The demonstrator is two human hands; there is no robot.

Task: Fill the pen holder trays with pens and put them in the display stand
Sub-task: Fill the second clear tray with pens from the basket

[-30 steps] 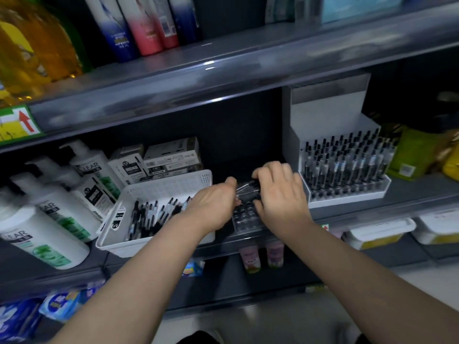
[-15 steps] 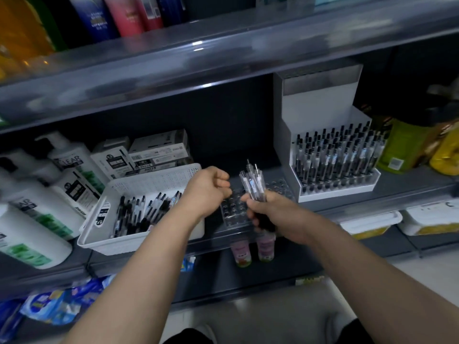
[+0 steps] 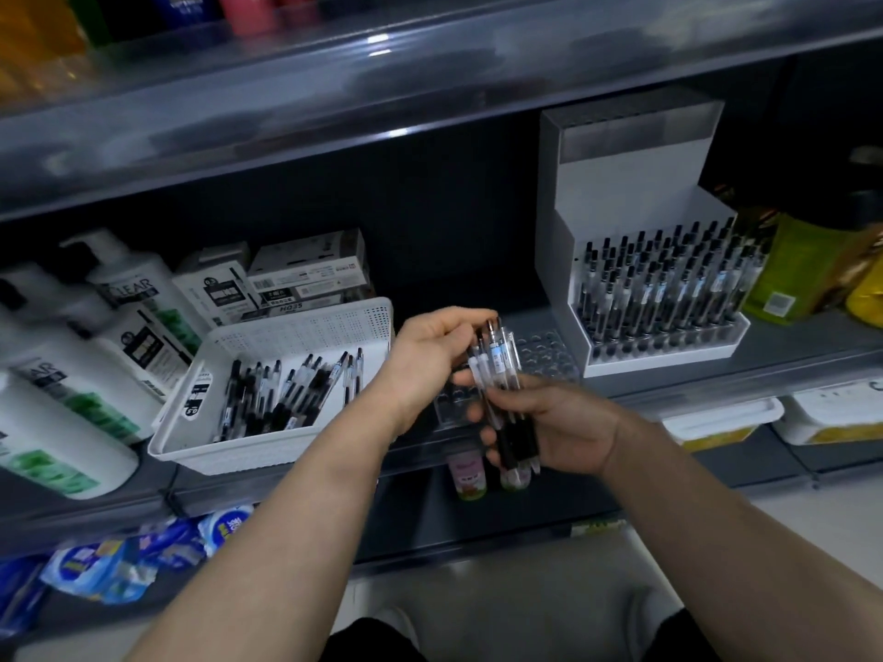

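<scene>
Since half a second ago the left hand (image 3: 430,355) has come across to the pens (image 3: 497,370); its fingers (image 3: 470,322) pinch their tops; the right hand (image 3: 559,427) grips the bunch, fingers curled round it; the tray (image 3: 544,351) lies just behind the fingers; best to draw one pen straight up, the rest held firm.

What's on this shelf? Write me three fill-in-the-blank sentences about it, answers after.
The right hand grips the pen bundle low down; the left hand pinches its ____ end.
Loose pens lie in the white ____.
The display stand sits to the ____ of both hands.
Missing: top; basket; right.
</scene>
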